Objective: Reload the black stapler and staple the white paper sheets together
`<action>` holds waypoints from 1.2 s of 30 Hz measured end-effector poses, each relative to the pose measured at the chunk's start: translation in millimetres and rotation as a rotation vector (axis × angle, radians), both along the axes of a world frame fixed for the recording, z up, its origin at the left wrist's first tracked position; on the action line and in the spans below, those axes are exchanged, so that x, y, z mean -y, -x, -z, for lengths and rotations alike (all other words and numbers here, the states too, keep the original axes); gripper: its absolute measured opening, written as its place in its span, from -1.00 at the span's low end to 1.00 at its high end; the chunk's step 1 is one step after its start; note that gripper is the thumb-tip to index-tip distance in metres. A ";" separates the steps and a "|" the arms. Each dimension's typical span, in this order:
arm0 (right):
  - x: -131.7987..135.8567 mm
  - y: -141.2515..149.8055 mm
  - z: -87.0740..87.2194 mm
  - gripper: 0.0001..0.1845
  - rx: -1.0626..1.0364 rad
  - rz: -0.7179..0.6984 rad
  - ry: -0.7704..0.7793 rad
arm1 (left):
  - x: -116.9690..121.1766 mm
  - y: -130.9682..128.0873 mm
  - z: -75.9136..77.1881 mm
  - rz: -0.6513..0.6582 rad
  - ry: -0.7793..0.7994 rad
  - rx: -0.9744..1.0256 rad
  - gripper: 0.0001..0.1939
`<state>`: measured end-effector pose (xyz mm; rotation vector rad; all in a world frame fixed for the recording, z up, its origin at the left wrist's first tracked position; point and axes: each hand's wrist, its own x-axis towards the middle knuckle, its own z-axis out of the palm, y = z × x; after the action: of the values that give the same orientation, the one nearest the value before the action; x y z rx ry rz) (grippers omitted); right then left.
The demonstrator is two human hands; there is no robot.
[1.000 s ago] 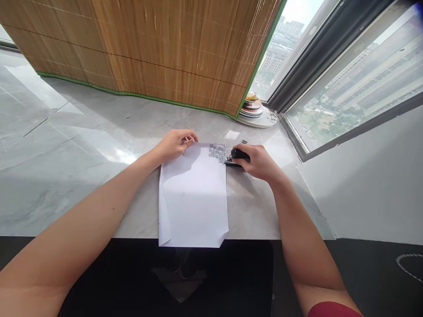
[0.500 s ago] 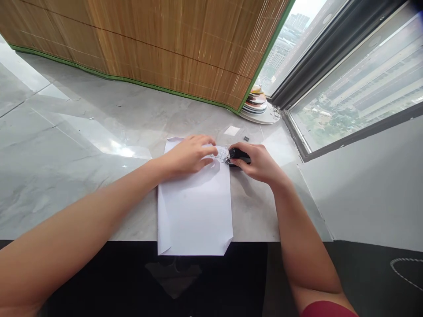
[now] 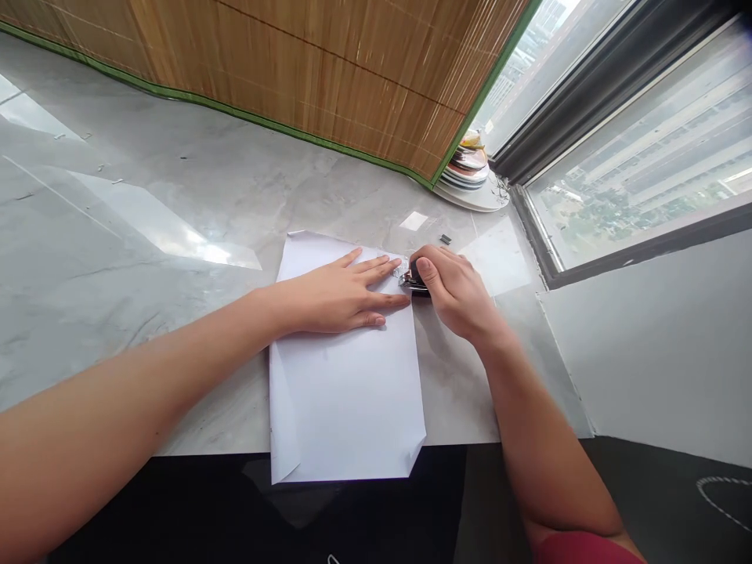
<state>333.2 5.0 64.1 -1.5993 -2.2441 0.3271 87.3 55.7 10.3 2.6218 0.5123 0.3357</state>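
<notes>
White paper (image 3: pixel 346 399) lies on the marble-patterned counter, its lower end jutting past the front edge and its bottom corners curled. My left hand (image 3: pixel 334 298) rests flat on the upper part of it with fingers spread. My right hand (image 3: pixel 455 294) is wrapped round a black stapler (image 3: pixel 417 276), thumb on top. The stapler's metal front end sits over the paper's upper right edge, beside a cluster of staples (image 3: pixel 401 272). Whether the stapler's jaws are fully pressed together I cannot tell.
Small staple strips (image 3: pixel 445 239) lie beyond my right hand. A stack of plates (image 3: pixel 470 176) stands in the corner by the window (image 3: pixel 646 164). A bamboo blind (image 3: pixel 329 70) with green trim borders the counter's back. Loose staples (image 3: pixel 117 182) are scattered at the left on the counter (image 3: pixel 223 180).
My left hand has flattened from a curled pose and spread its fingers over the paper. My right thumb has shifted to the top of the stapler. The camera view has tilted slightly.
</notes>
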 end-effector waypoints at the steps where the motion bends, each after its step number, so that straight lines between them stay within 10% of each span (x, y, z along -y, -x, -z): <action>1: 0.6 2.1 0.9 -0.44 0.016 0.014 -0.010 | 0.3 -0.4 1.2 -0.002 -0.002 0.007 -0.48; 36: 5.8 19.4 13.2 -0.45 0.226 0.032 -0.146 | -0.4 -2.1 1.6 -0.010 0.047 0.028 -0.50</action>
<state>313.8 -0.8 50.9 -1.6636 -2.3422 -0.0278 89.3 56.1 8.7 2.5663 0.5176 0.3583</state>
